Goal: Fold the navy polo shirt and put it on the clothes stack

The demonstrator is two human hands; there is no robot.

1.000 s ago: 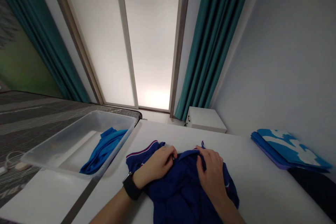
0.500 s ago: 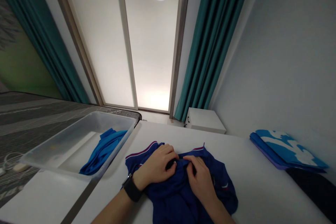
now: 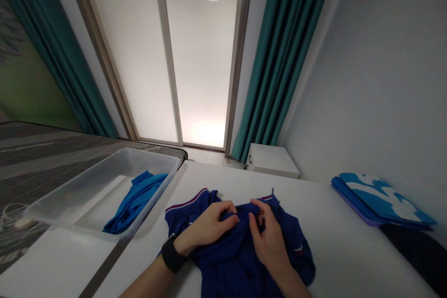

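Observation:
A dark navy shirt with purple-and-white trim lies crumpled on the white table right in front of me. My left hand, with a black watch on its wrist, pinches a fold of the cloth near the collar. My right hand rests on the shirt just to the right, its thumb and fingers gripping the same bunched edge. The two hands almost touch.
A clear plastic bin holding a bright blue garment sits at the left, half over a dark patterned bed. A folded blue-and-white cloth lies at the right by the wall. Beyond the table stand a white cabinet, teal curtains and a sliding door.
My right hand slid left along the collar toward my left hand; both now pinch the bunched fabric close together. The shirt's top edge has gathered slightly.

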